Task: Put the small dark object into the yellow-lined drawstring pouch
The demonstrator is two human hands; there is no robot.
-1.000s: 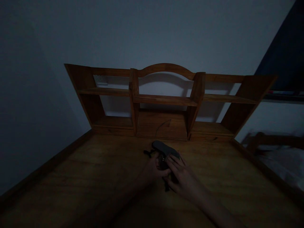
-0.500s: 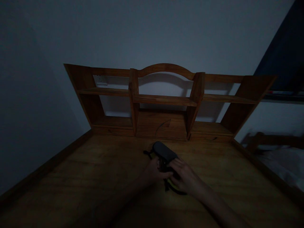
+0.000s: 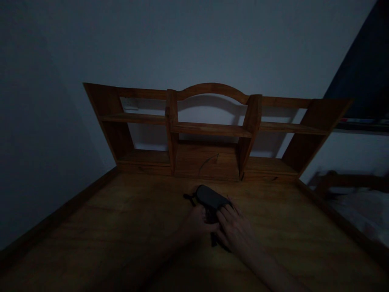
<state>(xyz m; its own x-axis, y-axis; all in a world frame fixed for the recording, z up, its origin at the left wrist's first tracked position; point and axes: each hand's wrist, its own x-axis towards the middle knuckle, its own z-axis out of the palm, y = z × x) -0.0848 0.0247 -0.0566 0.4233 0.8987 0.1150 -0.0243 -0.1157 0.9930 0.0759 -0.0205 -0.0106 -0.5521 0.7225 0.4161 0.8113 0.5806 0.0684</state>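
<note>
A dark oblong case (image 3: 209,196) lies on the wooden surface (image 3: 121,227), near its middle and just in front of the wooden shelf unit (image 3: 209,129) that stands along the back edge. Both hands meet at the case's near end. The right hand (image 3: 236,232) lies over it from the right, its grip spread: the fingers (image 3: 223,215) are extended and slightly parted, flat on the case's top rather than wrapped round it. The left hand (image 3: 195,221) touches the case from the left, thumb stretched toward the right hand. Whether its grip pinches the case or only rests against it cannot be told (the light is very dim). A short black strap (image 3: 188,197) sticks out from the case's far left end.
</note>
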